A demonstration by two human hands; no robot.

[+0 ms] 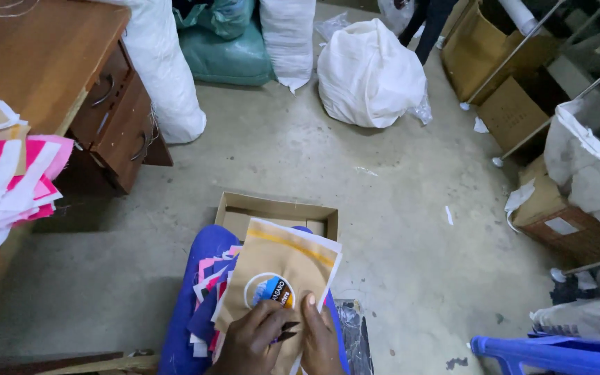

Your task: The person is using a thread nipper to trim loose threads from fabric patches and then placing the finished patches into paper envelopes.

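Tan fabric piece with yellow stripe and round blue-white emblem (279, 274) lies on lap atop multicolour fabric stack (206, 298), long axis running away from body. Left hand (251, 340) clenched around small dark snips (287, 331), blades touching emblem's lower edge. Right hand (319, 337) pins cloth flat just beside, thumb up.

One view only, head-worn. The scene is being looked at steeply downward and forward from above the seated person's lap. The nearest part is being shown at the bottom centre, close to the lens: the left hand (255, 340) and right hand (319, 340) on a tan fabric piece (279, 267). The concrete floor (383, 208) is being covered across the middle distance. The wooden worktop (36, 48) is being cut by the left edge; a white sack (369, 73) is being seen farthest off, near the top. No second view is being shared.
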